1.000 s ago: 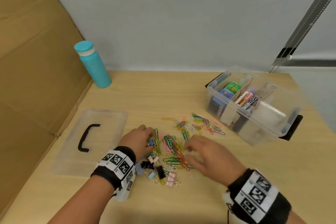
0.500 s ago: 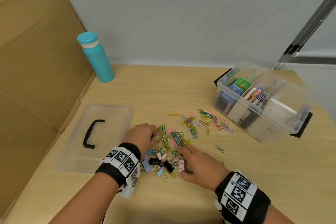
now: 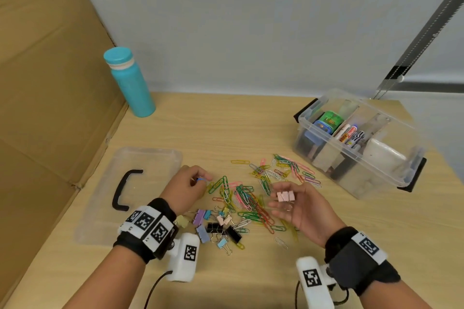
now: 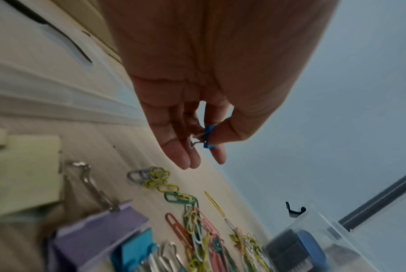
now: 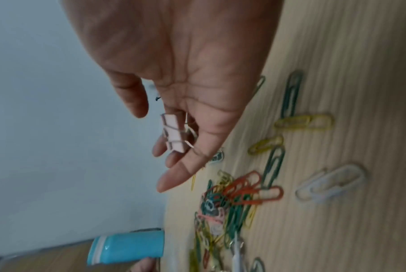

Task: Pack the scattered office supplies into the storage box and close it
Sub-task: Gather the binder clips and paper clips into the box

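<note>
Colourful paper clips [image 3: 247, 195] lie scattered mid-table, with a small heap of binder clips [image 3: 216, 229] just in front of them. My left hand [image 3: 198, 179] hovers at the left edge of the scatter and pinches a small blue binder clip [image 4: 208, 136] between thumb and fingers. My right hand [image 3: 285, 199] is raised palm up over the paper clips. A row of pink binder clips [image 3: 285, 196] rests on its fingers [image 5: 171, 176], with the thumb held apart. The clear storage box [image 3: 391, 173] stands open at the right, holding markers and other supplies.
The box's clear lid [image 3: 155, 158] with a black handle [image 3: 123, 190] lies flat to the left of my left hand. A teal bottle [image 3: 130, 83] stands at the back left. A cardboard panel [image 3: 50, 95] walls the table's left side.
My right hand picked pink binder clips out of the heap, lifted and turned palm up. My left hand stayed at the left of the scatter, holding the blue clip.
</note>
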Motion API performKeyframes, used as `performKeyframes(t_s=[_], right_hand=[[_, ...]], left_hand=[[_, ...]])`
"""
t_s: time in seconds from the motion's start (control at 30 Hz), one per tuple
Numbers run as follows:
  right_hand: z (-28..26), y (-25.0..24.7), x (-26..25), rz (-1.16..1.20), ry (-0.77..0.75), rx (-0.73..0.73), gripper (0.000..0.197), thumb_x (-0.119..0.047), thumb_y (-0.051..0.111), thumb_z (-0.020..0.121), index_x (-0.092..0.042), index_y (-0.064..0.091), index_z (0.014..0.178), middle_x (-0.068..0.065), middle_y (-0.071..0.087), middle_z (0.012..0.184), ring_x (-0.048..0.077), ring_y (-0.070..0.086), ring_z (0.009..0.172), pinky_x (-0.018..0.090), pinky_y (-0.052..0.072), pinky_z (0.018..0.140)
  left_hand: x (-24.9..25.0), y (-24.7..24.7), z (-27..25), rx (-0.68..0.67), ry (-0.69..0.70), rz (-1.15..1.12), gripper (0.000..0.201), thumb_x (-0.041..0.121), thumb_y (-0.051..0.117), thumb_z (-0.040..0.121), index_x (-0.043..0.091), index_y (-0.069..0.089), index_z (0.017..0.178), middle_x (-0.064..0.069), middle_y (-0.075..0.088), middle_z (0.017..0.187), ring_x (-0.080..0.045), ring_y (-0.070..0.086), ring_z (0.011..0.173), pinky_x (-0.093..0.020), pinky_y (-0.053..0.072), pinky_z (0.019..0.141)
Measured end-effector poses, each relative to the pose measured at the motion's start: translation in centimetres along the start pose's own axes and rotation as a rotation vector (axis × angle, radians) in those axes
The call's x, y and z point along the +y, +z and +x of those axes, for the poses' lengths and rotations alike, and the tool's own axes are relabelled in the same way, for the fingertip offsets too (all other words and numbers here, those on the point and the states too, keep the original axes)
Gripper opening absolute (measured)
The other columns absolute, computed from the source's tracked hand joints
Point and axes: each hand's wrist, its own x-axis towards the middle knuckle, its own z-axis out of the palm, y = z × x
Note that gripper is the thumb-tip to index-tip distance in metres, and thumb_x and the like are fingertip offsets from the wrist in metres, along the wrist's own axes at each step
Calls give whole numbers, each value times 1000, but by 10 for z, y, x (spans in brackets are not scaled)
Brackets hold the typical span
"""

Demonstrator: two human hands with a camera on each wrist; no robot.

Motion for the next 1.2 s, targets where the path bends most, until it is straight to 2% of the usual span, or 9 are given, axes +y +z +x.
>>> performKeyframes(t_s=[0.1,0.23,0.4,0.47,0.57,0.73,0.9,1.03,1.2], right_hand=[[3,8,5,-87,-24,59,22,-19,44,97,-5,57,86,13,60,77,23,61,69,29,56,56],[5,21,19,-898,-181,-46,11,-18,61,91,-12,58,83,-1,58,67,10,53,52,24,46,50],[5,42,36,-1633,-326,-280,27,-32,66,85,-28,56,111,-10,52,82,10,51,69,27,46,67],[7,49,42,-1793,-347,-336,40,-33,65,85,-30,51,123,-11,51,95,10,52,80,28,43,69],[11,50,50,-1927,-384,-340,44,-36,61,87,-30,46,128,-3,52,119,19,54,105,30,42,73],[13,37,49,-1826,-397,-260,42,-40,63,85,-33,50,124,-8,53,117,16,58,99,32,49,78],[8,21,31,-1366,-402,-94,40,-51,70,74,-39,62,112,-10,56,94,9,56,84,21,46,77],[3,12,15,-888,-333,32,31,-49,70,70,-34,70,98,-2,61,88,9,60,74,25,52,72],[-2,4,1,-373,-226,50,38,-48,69,76,-15,67,96,6,67,93,17,58,74,28,50,63]], left_hand=[[1,1,-2,-31,-100,-138,25,3,42,94,12,56,75,-4,54,81,-15,55,64,-23,48,61],[-2,1,-8,-102,-136,-145,30,1,38,95,11,52,69,-3,50,63,-16,46,56,-22,41,53],[3,10,-23,-191,-27,94,29,8,36,96,11,57,76,-1,54,79,-15,51,76,-25,41,71],[3,17,-28,-219,28,217,21,18,43,95,7,58,85,0,52,82,-14,48,74,-23,38,66],[4,27,-34,-225,107,362,12,30,58,88,19,55,89,11,45,79,-4,43,67,-17,35,61],[5,34,-31,-245,82,571,23,36,63,84,19,54,98,6,52,98,-16,55,89,-28,46,77],[10,38,-30,-246,91,634,23,32,62,86,16,57,101,1,56,100,-18,56,88,-26,43,73],[13,36,-28,-227,101,591,27,34,58,89,17,59,110,2,59,106,-16,58,93,-26,46,78],[20,30,-24,-170,98,418,18,31,57,90,17,59,101,9,47,67,-6,43,59,-20,34,56]])
